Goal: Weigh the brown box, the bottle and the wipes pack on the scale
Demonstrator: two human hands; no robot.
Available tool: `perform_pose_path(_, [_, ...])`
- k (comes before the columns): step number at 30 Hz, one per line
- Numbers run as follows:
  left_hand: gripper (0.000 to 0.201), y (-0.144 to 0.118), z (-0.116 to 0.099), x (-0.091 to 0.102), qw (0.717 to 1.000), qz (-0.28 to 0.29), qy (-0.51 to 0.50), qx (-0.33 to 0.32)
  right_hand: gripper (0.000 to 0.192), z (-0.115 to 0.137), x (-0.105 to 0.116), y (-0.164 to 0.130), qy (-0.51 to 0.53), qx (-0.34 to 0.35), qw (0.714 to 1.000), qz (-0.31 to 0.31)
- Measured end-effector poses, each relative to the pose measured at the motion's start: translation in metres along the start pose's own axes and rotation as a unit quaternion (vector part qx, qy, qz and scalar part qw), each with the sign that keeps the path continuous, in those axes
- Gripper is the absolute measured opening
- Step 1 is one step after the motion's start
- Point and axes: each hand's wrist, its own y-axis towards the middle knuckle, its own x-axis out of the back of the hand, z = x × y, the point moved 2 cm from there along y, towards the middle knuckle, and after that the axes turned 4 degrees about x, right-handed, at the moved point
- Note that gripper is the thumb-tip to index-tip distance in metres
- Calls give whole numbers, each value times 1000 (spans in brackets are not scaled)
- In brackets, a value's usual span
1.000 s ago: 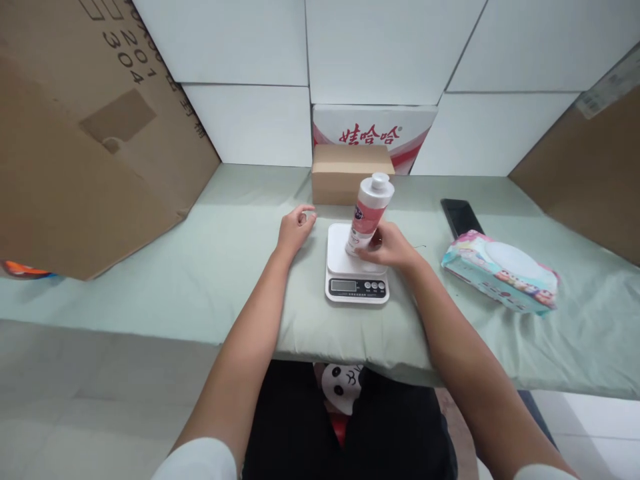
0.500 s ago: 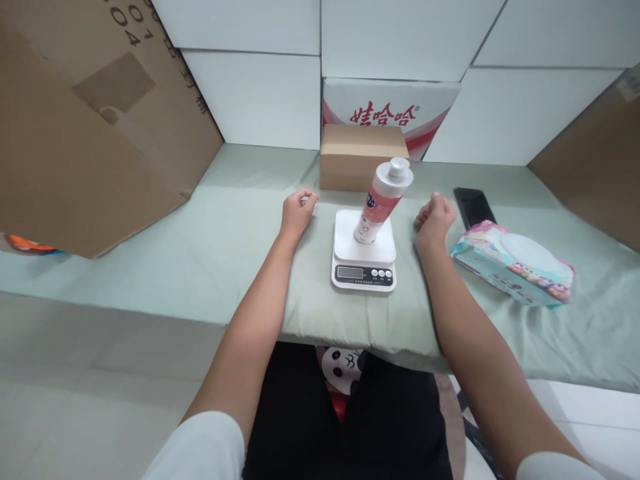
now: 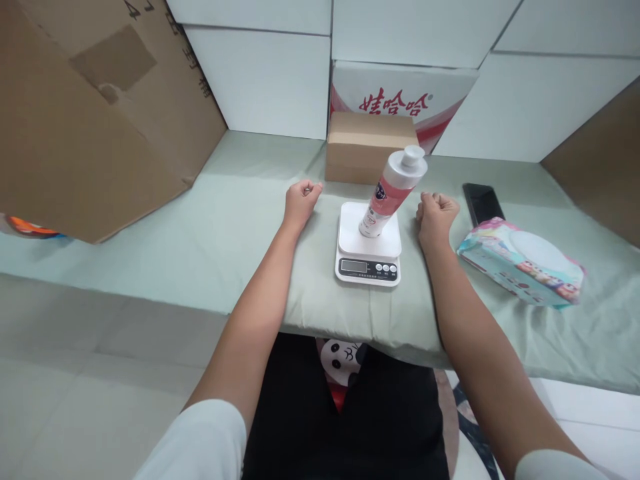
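A white digital kitchen scale lies on the cloth-covered table, its display and buttons facing me. On its platform stands a pink and white bottle with a white cap. Left of the scale my left hand rests on the cloth, its fingers curled into a loose fist with nothing visible in it. My right hand is closed in a fist on the other side, apart from both scale and bottle. Neither hand touches them.
Behind the scale sits a small brown cardboard box, before a white carton with red lettering. To the right are a black phone and a pack of wipes. A large cardboard box stands at the left.
My view has tilted slightly downward and shifted left. My right hand has turned a little, its knuckles now facing more forward. Bottle and scale have stayed in place.
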Motion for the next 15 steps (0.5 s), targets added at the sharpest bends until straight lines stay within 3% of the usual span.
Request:
perform_pose_path(3, [45,0,0,0,1000,-4,12,2,76,15,-9,-9,14,40,999,-6])
perform_pose_path(9, [43,1,1,-2,1000,-1,24,10,70,55,-31,-22,-63,156,975,144])
perform_pose_path(13, [42,0,1,-2,999,7,28,14,56,64,-40,-29,-91,138,961,222])
perform_pose_path(15, [42,1,1,-2,999,7,29,16,51,60,-41,-31,-66,122,964,227])
